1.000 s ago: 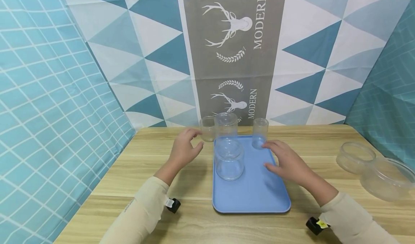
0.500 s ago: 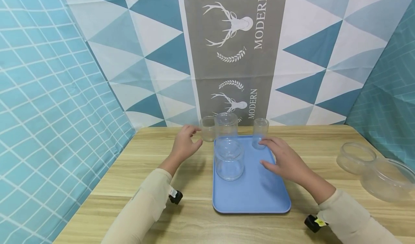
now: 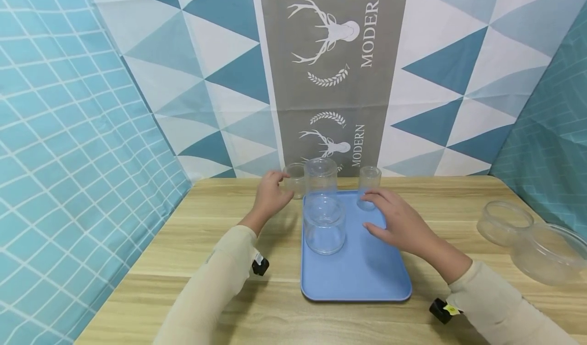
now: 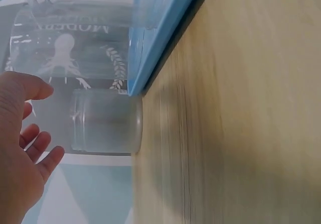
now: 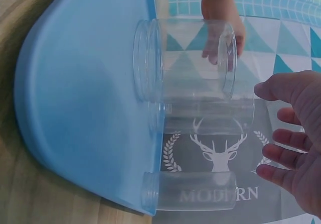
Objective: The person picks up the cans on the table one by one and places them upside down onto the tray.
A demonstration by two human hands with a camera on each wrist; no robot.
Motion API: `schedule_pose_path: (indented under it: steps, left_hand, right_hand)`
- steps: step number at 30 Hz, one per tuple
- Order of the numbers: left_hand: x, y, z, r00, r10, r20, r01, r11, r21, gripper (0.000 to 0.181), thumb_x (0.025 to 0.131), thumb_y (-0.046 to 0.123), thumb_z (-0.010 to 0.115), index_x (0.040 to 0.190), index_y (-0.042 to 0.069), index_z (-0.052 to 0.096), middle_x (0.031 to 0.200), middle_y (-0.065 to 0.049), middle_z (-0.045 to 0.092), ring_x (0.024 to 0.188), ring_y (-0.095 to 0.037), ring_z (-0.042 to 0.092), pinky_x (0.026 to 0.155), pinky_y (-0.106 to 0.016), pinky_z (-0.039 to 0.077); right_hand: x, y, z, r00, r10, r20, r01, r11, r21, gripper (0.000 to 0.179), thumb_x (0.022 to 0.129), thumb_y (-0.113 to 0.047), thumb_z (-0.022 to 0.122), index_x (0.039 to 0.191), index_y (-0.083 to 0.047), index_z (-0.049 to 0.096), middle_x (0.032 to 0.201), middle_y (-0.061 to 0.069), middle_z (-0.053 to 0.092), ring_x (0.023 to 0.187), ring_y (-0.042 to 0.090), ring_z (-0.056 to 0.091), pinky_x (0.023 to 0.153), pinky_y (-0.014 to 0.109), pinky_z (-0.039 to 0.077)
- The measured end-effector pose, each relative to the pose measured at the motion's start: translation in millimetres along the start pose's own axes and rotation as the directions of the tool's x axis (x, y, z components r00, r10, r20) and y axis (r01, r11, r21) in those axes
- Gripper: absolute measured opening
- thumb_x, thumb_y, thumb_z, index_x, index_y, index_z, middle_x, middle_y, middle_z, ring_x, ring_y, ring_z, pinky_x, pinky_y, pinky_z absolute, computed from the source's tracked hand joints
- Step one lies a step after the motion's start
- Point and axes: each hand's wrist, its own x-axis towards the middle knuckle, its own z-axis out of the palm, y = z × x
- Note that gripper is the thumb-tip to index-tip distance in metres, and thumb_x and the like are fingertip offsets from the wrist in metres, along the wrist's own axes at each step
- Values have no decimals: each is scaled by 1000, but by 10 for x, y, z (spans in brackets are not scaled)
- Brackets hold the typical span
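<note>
My left hand point(image 3: 268, 196) reaches toward a short clear glass jar point(image 3: 297, 188) standing on the wood just off the tray's back left corner. In the left wrist view its loosely bent fingers hover above the short jar point(image 4: 108, 121), holding nothing. My right hand point(image 3: 404, 223) is over the right side of the blue tray point(image 3: 357, 285), thumb and fingers spread. Its fingertips overlap a narrow glass tube-shaped jar point(image 3: 369, 179) in the head view, but the right wrist view shows them apart from this narrow jar point(image 5: 198, 191).
A wide glass jar point(image 3: 324, 234) stands on the tray's left side, with a taller glass jar point(image 3: 321, 174) behind it. Two clear round containers, a smaller one point(image 3: 504, 228) and a larger one point(image 3: 548, 258), sit at the table's right. A patterned curtain point(image 3: 220, 70) hangs behind the table.
My left hand has moved right and slightly away from me, closer to the short jar. My right hand has drifted a little left over the tray. The jars stay in place.
</note>
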Motion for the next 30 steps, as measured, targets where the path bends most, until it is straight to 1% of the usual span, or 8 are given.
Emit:
schedule_pose_path:
  steps: [4, 7, 12, 18, 23, 26, 30]
  left_hand:
    - [74, -27, 60, 998, -59, 24, 59, 998, -12, 43, 74, 10, 76, 114, -2, 65, 110, -22, 58, 100, -32, 55, 85, -44, 50]
    - [131, -45, 96, 995, -91, 40, 93, 995, -28, 47, 75, 11, 77, 118, -2, 63, 115, -23, 57, 103, -33, 55, 88, -44, 49]
    - [232, -88, 169, 990, -125, 60, 127, 992, -28, 52, 76, 14, 76, 123, -1, 60, 119, -23, 54, 108, -34, 53, 93, -45, 46]
    - [321, -168, 245, 987, -144, 74, 144, 990, -4, 60, 73, 14, 77, 128, 1, 58, 127, -19, 50, 121, -35, 46, 106, -44, 38]
    - [385, -226, 293, 984, -146, 99, 141, 988, 56, 66, 70, 16, 78, 132, 3, 56, 131, -18, 47, 123, -35, 44, 105, -44, 38]
    - [421, -238, 320, 978, -158, 138, 146, 985, 94, 70, 70, 15, 76, 135, 4, 53, 135, -20, 44, 125, -36, 43, 105, -45, 38]
    - [465, -235, 349, 961, -191, 201, 170, 979, 115, 76, 70, 13, 75, 140, 6, 47, 142, -22, 38, 131, -38, 37, 107, -46, 36]
  right_hand:
    - [16, 0, -10, 1000, -7, -2, 7, 1000, 2, 54, 71, -13, 84, 117, 2, 62, 119, 18, 57, 110, 36, 56, 89, 52, 50]
    - [36, -2, -19, 1000, -9, -1, 9, 1000, 9, 54, 71, -13, 84, 117, 2, 61, 119, 18, 57, 109, 36, 56, 89, 52, 49]
    - [74, -10, -34, 1000, -7, 11, 7, 1000, 8, 55, 72, -13, 84, 118, 2, 61, 120, 18, 57, 110, 36, 56, 89, 52, 49]
    - [127, -35, -34, 999, -7, 44, 7, 1000, 4, 57, 73, -15, 84, 121, 2, 59, 124, 18, 56, 112, 36, 54, 90, 51, 49]
    - [172, -59, -44, 999, -12, 52, 11, 1000, 3, 58, 72, -16, 84, 121, 2, 59, 124, 18, 55, 113, 36, 53, 91, 50, 49]
    - [191, -73, -51, 998, -9, 63, 9, 1000, 3, 58, 73, -17, 84, 122, 3, 59, 124, 19, 55, 114, 35, 53, 91, 51, 49]
    - [211, -88, -70, 997, -7, 76, 7, 1000, 2, 59, 74, -18, 84, 123, 3, 59, 125, 19, 54, 114, 35, 52, 92, 51, 49]
